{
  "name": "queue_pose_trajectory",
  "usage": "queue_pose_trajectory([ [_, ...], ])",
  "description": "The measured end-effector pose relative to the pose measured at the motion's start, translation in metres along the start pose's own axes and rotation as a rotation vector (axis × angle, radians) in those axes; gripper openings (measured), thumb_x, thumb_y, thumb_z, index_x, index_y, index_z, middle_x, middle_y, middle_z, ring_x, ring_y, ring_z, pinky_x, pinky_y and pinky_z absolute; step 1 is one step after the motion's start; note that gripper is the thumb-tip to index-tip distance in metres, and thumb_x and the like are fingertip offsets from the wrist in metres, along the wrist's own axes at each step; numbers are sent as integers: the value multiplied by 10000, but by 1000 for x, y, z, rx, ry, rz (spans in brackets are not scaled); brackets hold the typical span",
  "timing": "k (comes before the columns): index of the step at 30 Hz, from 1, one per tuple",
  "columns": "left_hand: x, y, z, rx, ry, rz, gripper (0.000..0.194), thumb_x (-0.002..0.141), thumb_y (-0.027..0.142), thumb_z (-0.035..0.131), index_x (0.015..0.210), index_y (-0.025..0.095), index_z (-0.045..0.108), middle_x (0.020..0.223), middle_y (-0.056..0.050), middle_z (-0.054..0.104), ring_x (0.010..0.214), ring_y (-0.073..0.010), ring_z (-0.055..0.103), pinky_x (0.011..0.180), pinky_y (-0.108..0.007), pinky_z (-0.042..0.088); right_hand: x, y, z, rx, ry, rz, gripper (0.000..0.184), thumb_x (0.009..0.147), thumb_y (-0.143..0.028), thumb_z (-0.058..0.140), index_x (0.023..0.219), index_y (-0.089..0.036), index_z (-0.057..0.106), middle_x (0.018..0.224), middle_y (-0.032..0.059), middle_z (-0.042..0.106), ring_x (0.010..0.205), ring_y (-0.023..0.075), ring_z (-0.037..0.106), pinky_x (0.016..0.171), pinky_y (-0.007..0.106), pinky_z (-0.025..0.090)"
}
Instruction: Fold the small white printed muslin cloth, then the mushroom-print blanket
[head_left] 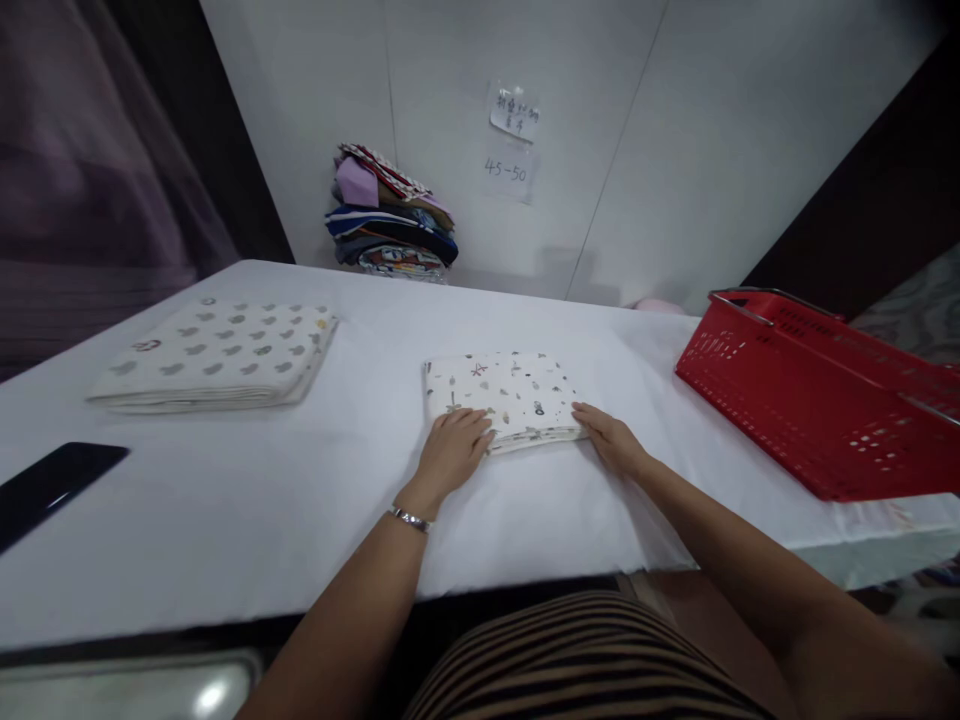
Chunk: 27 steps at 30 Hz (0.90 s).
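A folded white cloth (pixel 517 392) with small plant-like prints lies on the table in front of me, its layered near edge facing me. My left hand (pixel 455 445) rests flat over the cloth's near left corner, fingers stretched out. At the near right corner, my right hand (pixel 611 440) touches the edge with extended fingers; its thumb is hidden. Farther left lies a second folded white cloth (pixel 225 350) with grey prints, apart from both hands.
A red plastic basket (pixel 810 400) stands on the right of the white-covered table (pixel 337 520). A dark phone-like slab (pixel 56 485) lies at the left. Folded fabrics (pixel 394 215) are stacked by the back wall, where handwritten paper notes (pixel 514 112) hang.
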<state>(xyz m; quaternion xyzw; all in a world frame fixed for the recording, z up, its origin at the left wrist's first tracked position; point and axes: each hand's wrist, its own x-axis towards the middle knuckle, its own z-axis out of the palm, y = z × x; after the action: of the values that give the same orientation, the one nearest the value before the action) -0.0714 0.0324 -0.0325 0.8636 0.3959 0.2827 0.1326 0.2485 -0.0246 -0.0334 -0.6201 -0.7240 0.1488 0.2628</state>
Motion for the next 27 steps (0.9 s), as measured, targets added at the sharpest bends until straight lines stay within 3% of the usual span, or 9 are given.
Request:
queue_pose_trajectory([
  [8,-3,-8,-1,-12,-84,-6,335,901,422,428,1158,286,595,1308,-9,553,1254,-225,411,1038,-431,295,-8,11,6,104,-9,81,384,902,-312,415,1250,-222,550,1426,40,422,1293,186,406,1107,398,295],
  [11,-5,-8,-1,2,-107,-9,438,832,482,532,1218,276,554,1350,-25,514,1280,-242,378,1059,-438,268,-9,15,3,12,-45,-80,472,859,-320,479,1318,-208,485,1450,78,379,1299,223,398,1076,421,337],
  [16,-13,0,-5,77,-116,17,512,763,381,629,1251,286,506,1364,-33,490,1274,-237,383,1066,-424,267,-6,31,2,-380,-44,-355,562,807,-211,448,1369,-228,423,1421,81,423,1318,247,367,1010,446,394],
  [21,-28,7,-11,158,-85,24,518,778,225,562,1282,266,454,1381,-47,462,1303,-219,339,1099,-436,214,5,45,16,-663,39,-484,546,782,-116,384,1308,-199,501,1358,96,500,1276,265,426,956,453,418],
  [27,-39,6,-15,246,-84,-45,608,743,46,446,1311,264,428,1371,-43,470,1277,-209,368,1075,-428,257,14,26,19,-759,102,-591,493,841,-68,343,1273,-215,529,1230,125,598,1164,263,523,945,436,401],
])
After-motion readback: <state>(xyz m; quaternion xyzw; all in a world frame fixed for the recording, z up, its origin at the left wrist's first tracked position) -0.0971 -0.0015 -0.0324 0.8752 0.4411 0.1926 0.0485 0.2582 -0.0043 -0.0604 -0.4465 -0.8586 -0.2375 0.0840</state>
